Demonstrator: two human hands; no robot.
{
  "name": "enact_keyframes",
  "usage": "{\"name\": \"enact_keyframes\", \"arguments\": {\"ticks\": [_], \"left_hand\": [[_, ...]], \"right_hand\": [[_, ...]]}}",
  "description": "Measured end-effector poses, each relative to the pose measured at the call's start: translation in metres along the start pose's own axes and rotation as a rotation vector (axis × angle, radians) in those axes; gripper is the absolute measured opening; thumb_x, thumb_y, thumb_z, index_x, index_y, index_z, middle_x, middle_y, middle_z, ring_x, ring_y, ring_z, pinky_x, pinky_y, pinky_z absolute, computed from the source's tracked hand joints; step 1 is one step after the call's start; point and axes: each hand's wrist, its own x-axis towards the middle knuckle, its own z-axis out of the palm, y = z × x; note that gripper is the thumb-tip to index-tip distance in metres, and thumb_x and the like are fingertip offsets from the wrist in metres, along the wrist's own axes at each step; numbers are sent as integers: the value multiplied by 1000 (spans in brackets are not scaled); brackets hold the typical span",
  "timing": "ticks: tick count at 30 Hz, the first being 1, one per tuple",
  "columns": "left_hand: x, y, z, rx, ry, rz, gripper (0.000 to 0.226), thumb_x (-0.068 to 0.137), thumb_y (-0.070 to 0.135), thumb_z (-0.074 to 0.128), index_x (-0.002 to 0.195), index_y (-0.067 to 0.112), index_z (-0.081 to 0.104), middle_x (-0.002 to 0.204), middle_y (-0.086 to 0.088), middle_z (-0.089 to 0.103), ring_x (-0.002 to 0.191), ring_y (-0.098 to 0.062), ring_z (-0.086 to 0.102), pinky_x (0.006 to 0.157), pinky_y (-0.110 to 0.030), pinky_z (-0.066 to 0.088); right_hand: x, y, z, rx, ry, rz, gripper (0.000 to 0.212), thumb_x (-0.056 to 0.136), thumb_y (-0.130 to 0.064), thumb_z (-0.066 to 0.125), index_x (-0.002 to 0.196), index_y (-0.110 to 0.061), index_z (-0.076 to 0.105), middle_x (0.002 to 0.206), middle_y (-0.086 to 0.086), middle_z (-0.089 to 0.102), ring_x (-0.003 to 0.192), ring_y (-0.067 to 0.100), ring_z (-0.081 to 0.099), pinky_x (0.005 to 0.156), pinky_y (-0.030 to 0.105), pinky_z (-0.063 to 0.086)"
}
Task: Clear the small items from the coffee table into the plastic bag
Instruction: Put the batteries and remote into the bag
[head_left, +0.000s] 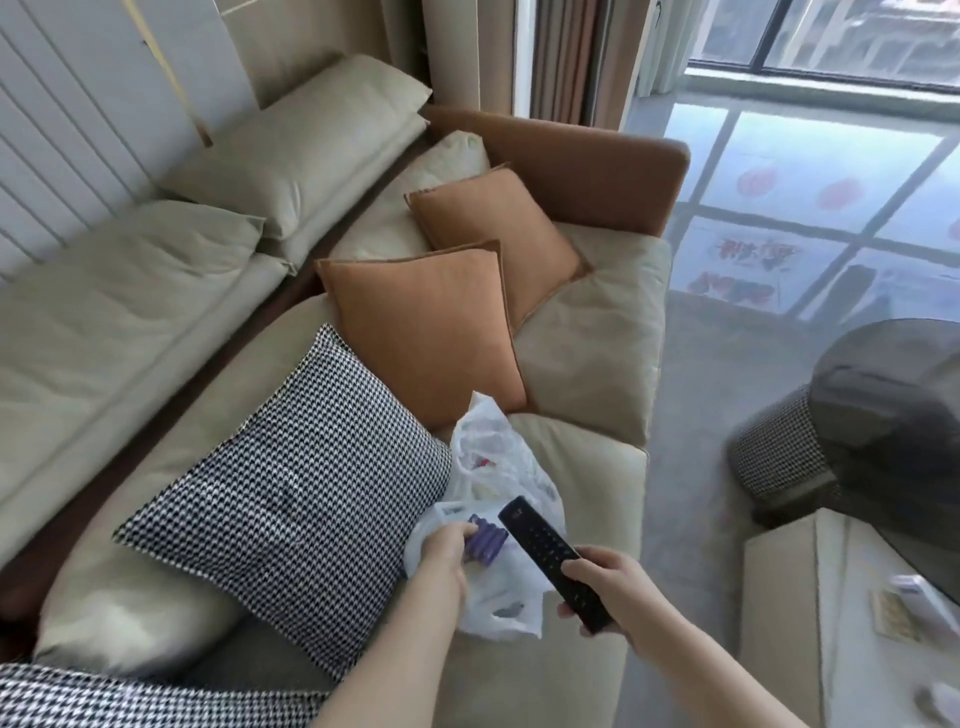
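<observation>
Black remote | right hand grip (over plastic bag)

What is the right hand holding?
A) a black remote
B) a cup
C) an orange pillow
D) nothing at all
A: the right hand grips a black remote by its lower end, over the plastic bag on the sofa, while the left hand holds the bag's edge.
</observation>
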Motion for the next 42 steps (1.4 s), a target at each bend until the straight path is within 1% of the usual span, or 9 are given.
{"name": "enact_keyframes", "arguments": {"ticks": [9,19,23,25,29,32,35,39,42], "left_hand": [[22,9,-46,118,103,49,10,88,2,54,94,0,61,94,-22,62,92,-32,60,94,-49,48],[41,-6,2,256,-49,78,28,85,-1,58,113,1,56,109,-24,64,100,-34,62,95,-52,48],[57,-5,38,324,-112,-47,10,75,2,64,80,0,55,100,-19,56,93,-28,53,86,-43,49],[68,-5,44,300,-99,-31,5,83,1,59,86,3,57,113,-19,59,93,-28,54,88,-41,50],[90,-4,26,280,96,114,53,88,-3,55,138,4,39,135,-20,51,110,-32,57,82,-32,47],[101,-3,0,294,226,189,59,85,0,60,139,13,38,129,-13,56,107,-32,58,87,-39,49],[100,1,-18,364,320,199,70,80,5,70,140,16,37,126,-8,58,95,-27,61,72,-41,54],[104,8,-31,469,344,259,100,79,11,73,152,26,6,143,-6,47,114,-29,58,82,-40,50],[103,10,-30,400,288,288,100,84,4,66,152,26,-4,126,-3,63,106,-22,60,91,-43,46]], "right_hand": [[62,-27,44,-25,-120,193,18,92,-10,52,107,-4,57,81,18,66,61,20,67,45,25,46],[111,-16,33,-51,280,92,15,95,-7,46,104,0,56,83,19,60,57,21,63,41,26,50],[127,-11,21,-4,362,63,14,93,-4,47,97,5,57,74,19,60,64,30,61,67,50,59],[135,-10,18,26,347,69,12,92,-3,49,95,5,57,78,21,58,65,31,59,72,54,57],[151,-9,20,-128,294,46,13,89,-4,51,96,0,61,79,17,59,62,33,61,70,50,58],[162,-4,32,-190,224,88,13,88,-3,52,97,-2,61,82,17,59,64,34,61,64,49,59],[171,0,51,-90,169,191,7,94,-7,50,100,-6,54,92,18,56,65,28,57,52,33,55],[196,15,61,-55,218,163,27,93,-10,52,119,-6,53,86,11,55,80,27,55,74,39,54],[205,18,54,-151,244,133,38,89,-6,51,126,-13,49,91,10,52,81,24,53,75,35,54]]}}
